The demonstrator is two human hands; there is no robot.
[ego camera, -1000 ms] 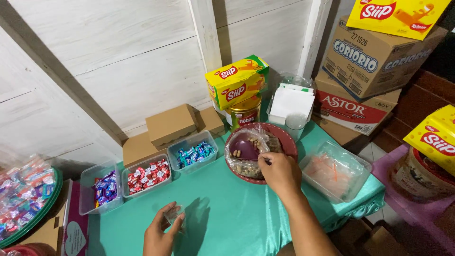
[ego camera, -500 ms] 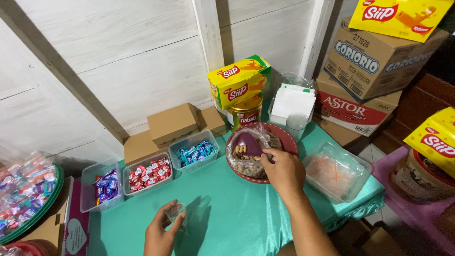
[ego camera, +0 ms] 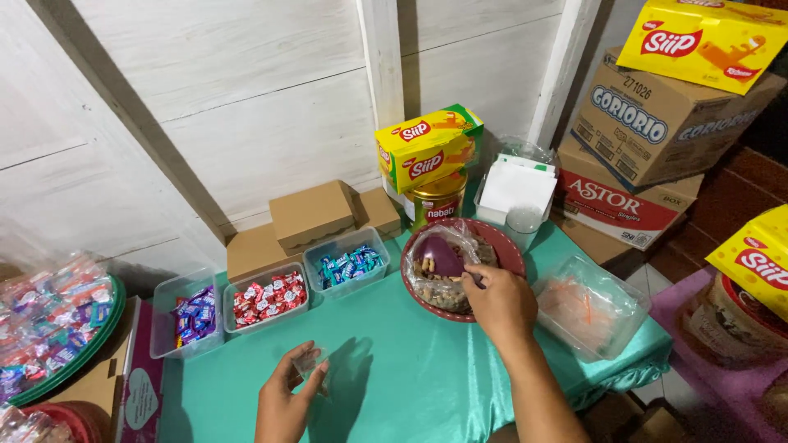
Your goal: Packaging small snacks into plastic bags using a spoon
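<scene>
Surface (ego camera: 410, 377) draped in teal cloth. Three clear candy tubs (ego camera: 267, 297) at ten o'clock; red bowl (ego camera: 513, 250) at one; clear lidded container (ego camera: 589, 308) at three; brown boxes (ego camera: 312, 215) at eleven.

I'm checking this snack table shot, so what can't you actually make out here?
Head view only:
- Right hand fingertips: buried in the nut bag, grip unclear.
- Small clear bag in the left hand: contents too small to tell.
- Candy tray: cut off by the left edge.

Bright, even light — sharp, soft shadows
</scene>
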